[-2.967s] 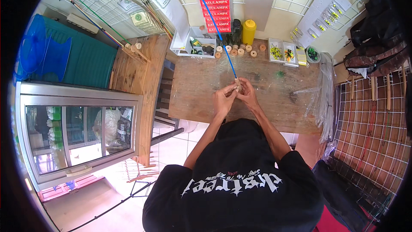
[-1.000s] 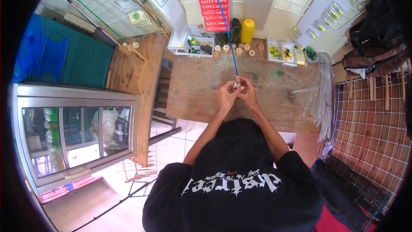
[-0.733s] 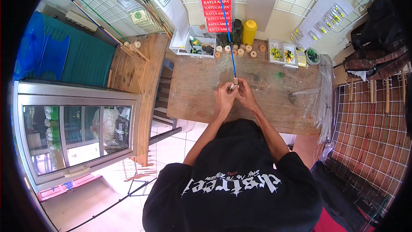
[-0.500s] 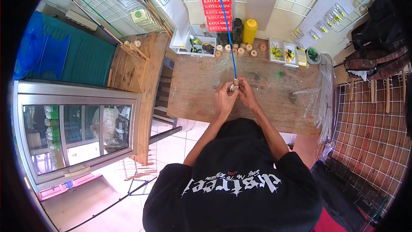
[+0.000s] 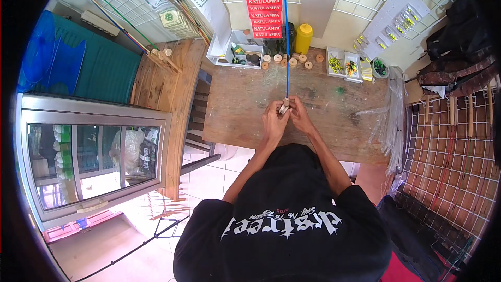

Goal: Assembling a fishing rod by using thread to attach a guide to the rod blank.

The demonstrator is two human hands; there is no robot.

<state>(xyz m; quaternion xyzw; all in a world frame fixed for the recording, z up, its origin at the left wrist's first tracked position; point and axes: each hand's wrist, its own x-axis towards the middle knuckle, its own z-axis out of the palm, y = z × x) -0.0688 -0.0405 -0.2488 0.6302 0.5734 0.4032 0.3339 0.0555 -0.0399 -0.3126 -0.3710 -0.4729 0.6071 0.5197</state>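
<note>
Both my hands meet over the middle of a worn wooden workbench (image 5: 334,125). My left hand (image 5: 273,120) and my right hand (image 5: 298,115) pinch the pale butt end (image 5: 284,105) of a thin blue rod (image 5: 286,36). The rod stands nearly upright from my fingers and runs up past the red sign on the wall. My fingers hide the lowest part of the rod's end.
At the bench's back edge lie several round wooden spools (image 5: 292,62), a yellow bottle (image 5: 303,38), a white open box (image 5: 235,52) and small trays of lures (image 5: 344,65). Clear plastic bags (image 5: 391,109) hang at the right edge. A glass cabinet (image 5: 94,156) stands left.
The blue rod has swung from leaning left to nearly upright. My hands have shifted slightly up the bench while staying closed on its end.
</note>
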